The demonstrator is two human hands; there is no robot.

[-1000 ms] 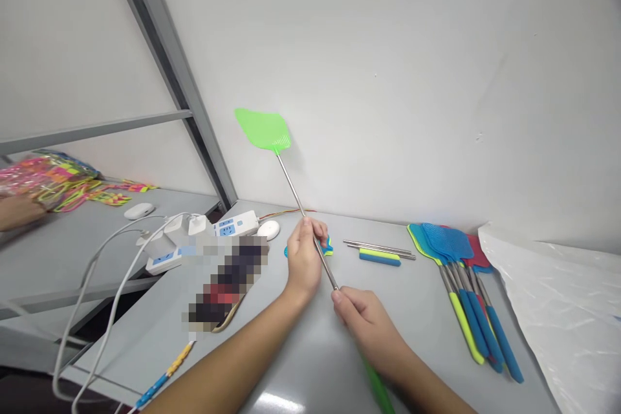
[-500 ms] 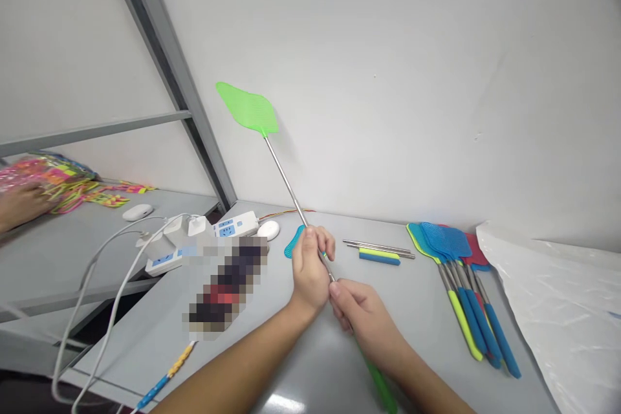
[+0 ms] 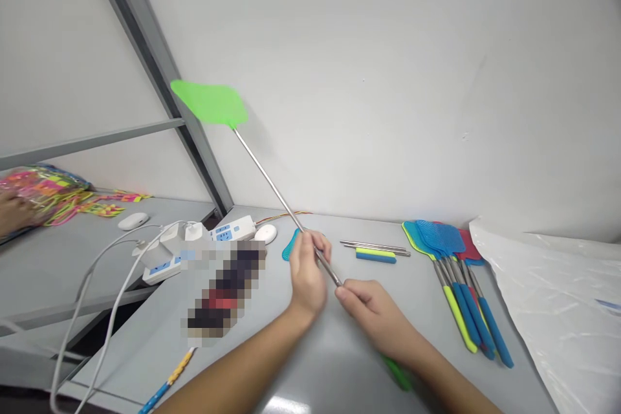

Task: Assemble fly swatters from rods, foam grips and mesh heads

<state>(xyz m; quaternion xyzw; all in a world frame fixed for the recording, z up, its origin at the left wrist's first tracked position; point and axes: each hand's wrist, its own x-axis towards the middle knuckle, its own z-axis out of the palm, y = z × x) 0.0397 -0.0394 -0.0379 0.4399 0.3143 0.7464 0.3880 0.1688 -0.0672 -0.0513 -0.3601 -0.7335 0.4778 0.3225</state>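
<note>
Fingers clamped, left hand (image 3: 309,278) and right hand (image 3: 376,310) held the telescopic fly swatter (image 3: 269,180) toward ten o'clock, its apparent extension next needing straight pulling.

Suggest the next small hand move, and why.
Probably hold firm with the right hand and push the metal rod toward it with the left hand: the green swatter in both hands shows a long bare rod, while the piled swatters show much shorter ones.

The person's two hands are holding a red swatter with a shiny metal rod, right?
Not red: the head view shows a green swatter. The left hand and right hand do hold it, and its metal rod is shiny.
</note>
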